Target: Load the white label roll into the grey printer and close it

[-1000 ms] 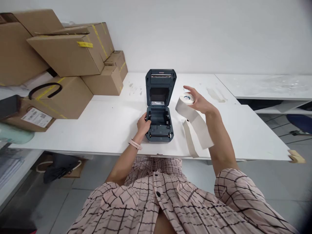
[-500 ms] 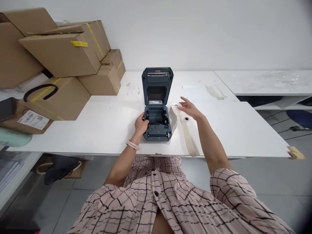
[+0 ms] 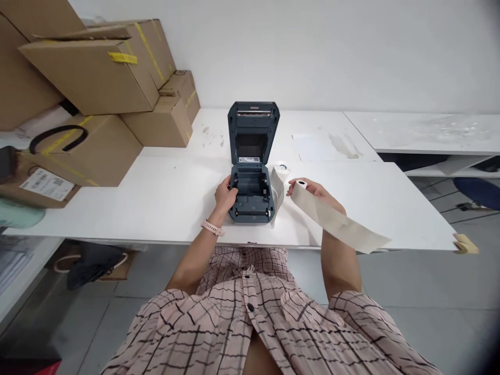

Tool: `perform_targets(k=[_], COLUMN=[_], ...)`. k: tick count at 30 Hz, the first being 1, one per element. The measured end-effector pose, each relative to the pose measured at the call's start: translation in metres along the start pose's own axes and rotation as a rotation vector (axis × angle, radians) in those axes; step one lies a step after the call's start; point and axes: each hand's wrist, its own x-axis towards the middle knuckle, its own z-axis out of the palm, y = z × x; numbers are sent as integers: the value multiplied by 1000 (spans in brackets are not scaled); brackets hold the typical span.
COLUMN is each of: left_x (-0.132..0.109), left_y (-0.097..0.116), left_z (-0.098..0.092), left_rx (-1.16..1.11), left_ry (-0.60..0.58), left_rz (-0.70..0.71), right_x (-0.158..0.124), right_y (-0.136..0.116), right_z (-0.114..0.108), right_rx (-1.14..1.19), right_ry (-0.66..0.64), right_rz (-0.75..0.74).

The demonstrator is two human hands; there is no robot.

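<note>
A dark grey label printer [image 3: 253,211] stands on the white table with its lid [image 3: 253,130] raised, its roll bay bare inside. My left hand [image 3: 225,195] grips the printer's left side, thumb over the rim. To the right of the printer, my right hand [image 3: 312,188] is closed around a small paper roll [image 3: 301,184], whose dark core hole faces up. A long loose strip [image 3: 339,221] trails from this roll across my right forearm. Between printer and right hand stands another paper roll [image 3: 282,171], its unwound strip curling along the printer's right side.
Cardboard boxes [image 3: 89,78] are piled at the table's left end. A paper sheet [image 3: 308,147] and a scrap of backing strip [image 3: 344,146] lie toward the back right. The table's front edge [image 3: 156,241] runs close to my body.
My right hand has moved from above the farther roll to the nearer one, gripped it and lifted it, so its strip now swings out to the right. My left hand stays on the printer.
</note>
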Motion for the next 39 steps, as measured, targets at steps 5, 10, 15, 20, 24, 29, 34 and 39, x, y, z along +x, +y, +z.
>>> perform_targets(k=[5,10,15,20,24,29,34,39], left_x=[-1,-2,-2,-4,-7,-11,-12,-9], left_y=[1,1,2,4,7,15,16,15], left_z=[2,5,8,7,7,7,6,7], left_rx=[-47,-115,-147,-171,-169,-208,-229,-230], left_ry=[5,5,16,16,6,26,20,21], left_rz=[-6,-32,-53,-56,-60,-84,-83,-100], right_x=[54,113,112,73,33,4,0,-2], right_y=[-48,-25,-2,4,11,18,18,18], right_z=[49,94,100,101,121,153,174,183], right_rx=[-615,-1326,-1334,-1151,-1059,-1070,-1099,-1143], right_ry=[-171,-248,-202,-90,8,88,125,143], right_rz=[-181,-20,-91,-240,-266,-271,-261,-257])
